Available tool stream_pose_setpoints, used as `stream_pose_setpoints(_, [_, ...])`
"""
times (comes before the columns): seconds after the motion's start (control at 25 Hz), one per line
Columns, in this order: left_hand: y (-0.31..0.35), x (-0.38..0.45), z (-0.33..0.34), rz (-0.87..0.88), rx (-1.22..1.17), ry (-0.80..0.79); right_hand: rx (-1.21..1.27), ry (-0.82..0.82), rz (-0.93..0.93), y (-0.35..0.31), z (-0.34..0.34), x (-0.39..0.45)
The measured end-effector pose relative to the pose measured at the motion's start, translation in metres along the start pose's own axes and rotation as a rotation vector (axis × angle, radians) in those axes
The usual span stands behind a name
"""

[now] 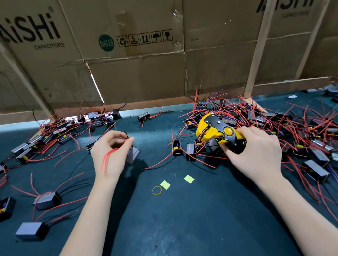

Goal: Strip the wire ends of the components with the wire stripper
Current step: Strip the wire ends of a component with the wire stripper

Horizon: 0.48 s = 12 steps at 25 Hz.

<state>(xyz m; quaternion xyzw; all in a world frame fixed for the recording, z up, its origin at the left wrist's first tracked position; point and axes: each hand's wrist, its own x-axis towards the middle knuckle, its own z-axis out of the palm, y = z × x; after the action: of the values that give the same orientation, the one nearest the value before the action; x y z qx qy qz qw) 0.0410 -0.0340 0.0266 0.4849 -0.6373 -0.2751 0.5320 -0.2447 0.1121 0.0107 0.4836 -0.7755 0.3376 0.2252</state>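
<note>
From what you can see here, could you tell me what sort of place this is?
Probably an electronics assembly bench: heaps of wired components lie on a dark mat, the right hand grips a wire stripper, and capacitor cartons wall the back.

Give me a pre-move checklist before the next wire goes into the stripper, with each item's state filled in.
1. Wire stripper in hand: ok, the right hand grips its handles.
2. Stripper head free of wire: ok, nothing shows between its front parts, which point left.
3. Component held: ok, the left hand holds it above the mat.
4. Wire end presented: ok, the left fingers pinch a black wire.
5. Wire lined up with the stripper: not ok, the hands are apart.
6. Wire already stripped: cannot tell, its tip is too small to see.
</note>
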Motion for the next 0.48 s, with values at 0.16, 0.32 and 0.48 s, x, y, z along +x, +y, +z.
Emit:
stream_pose_setpoints(0.16, [0.021, -0.018, 0.018, -0.053, -0.242, -0.389, -0.011, -0.024, -0.003, -0.001, 0.0, 0.001])
stream_pose_setpoints(0.32, [0.025, -0.033, 0.031, -0.087, -0.175, -0.67, -0.021, -0.026, -0.015, -0.001, 0.001, 0.0])
stream_pose_setpoints(0.48, [0.028, -0.036, 0.028, -0.139, -0.187, -0.869, -0.028, -0.018, -0.031, -0.001, 0.002, 0.0])
